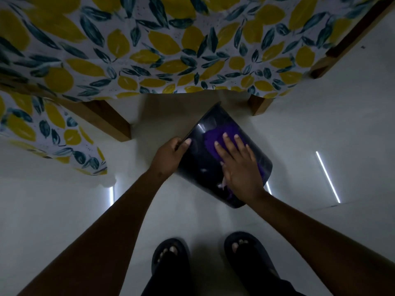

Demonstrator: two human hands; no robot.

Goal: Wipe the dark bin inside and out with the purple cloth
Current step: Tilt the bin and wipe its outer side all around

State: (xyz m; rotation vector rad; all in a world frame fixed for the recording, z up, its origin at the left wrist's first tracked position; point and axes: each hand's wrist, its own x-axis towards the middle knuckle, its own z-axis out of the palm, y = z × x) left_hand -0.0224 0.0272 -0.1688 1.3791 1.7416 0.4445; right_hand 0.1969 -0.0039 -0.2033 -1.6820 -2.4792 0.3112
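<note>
The dark bin (pixel 198 165) is tipped on the pale floor (pixel 64 210) below the table. The left hand (pixel 168 155) clamps its rim; the right hand (pixel 239 167), fingers spread flat, presses the purple cloth (pixel 210 138) to the glossy wall (probably light, rigid, slippery). Grip at the rim.

Cloth (pixel 215 138) on bin (pixel 198 165), under hand (pixel 240 169)
</note>
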